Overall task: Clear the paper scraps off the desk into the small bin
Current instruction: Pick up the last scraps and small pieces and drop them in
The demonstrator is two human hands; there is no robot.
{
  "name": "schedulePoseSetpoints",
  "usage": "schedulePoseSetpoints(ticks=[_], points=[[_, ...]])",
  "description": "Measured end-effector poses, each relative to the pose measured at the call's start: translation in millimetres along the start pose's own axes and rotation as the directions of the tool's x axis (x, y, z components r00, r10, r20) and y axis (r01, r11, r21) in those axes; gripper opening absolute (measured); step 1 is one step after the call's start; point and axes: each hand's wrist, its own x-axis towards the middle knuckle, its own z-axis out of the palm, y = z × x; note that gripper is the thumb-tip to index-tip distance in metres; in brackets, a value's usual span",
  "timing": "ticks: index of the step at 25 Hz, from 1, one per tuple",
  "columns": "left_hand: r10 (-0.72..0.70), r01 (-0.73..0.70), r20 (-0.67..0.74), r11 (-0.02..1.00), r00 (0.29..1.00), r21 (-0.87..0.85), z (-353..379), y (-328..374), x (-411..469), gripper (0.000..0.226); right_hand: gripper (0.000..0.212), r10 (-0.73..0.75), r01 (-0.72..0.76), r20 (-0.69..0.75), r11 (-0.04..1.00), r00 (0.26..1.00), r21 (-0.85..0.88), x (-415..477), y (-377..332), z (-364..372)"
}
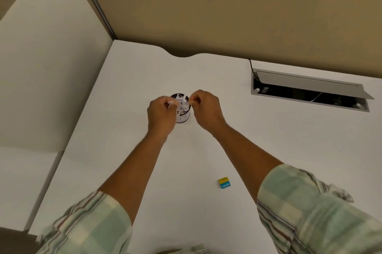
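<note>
Over the small bin (183, 109), from the head view, we hold both hands at the rim so whatever drops lands inside. Our left hand (160, 115) is pinched on a white paper scrap (172, 103) just above the opening; our right hand (206, 109) is curled with fingertips together, though we cannot tell if it holds anything. The bin stands mid-desk (227, 140), already stuffed with paper scraps (183, 105). No loose scraps show elsewhere, so we judge the clearing nearly done. A small blue-and-yellow block (224, 183) lies well apart, nearer us.
</note>
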Motion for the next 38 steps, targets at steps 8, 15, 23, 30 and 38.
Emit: schedulePoseSetpoints(ticks=[8,15,23,30,38], points=[[-0.069,0.06,0.102,0.994,0.992,0.09,-2.7,13.6,43.9,0.016,0.016,0.026,-0.01,0.093,0.987,0.995,-0.161,37.0,-7.7,6.4],[-0.054,0.047,0.071,0.994,0.996,0.099,-4.6,13.7,44.6,0.017,0.017,-0.008,0.021,0.096,0.992,0.995,-0.126,31.3,6.9,1.5],[-0.071,0.064,0.09,0.994,0.993,0.085,-12.4,8.6,44.1,0.012,0.02,0.16,-0.154,0.031,0.979,0.987,-0.133,11.0,56.6,-16.6],[0.019,-0.012,-0.058,0.992,0.998,0.124,-17.1,2.0,18.4,0.019,0.026,0.303,-0.234,0.181,0.916,0.935,-0.325,-16.5,108.9,-13.9],[0.366,-0.383,0.118,0.904,0.923,0.19,28.5,-42.1,-97.1,0.013,0.021,0.228,-0.035,0.29,0.837,0.93,-0.546,-37.6,129.7,-5.5]])
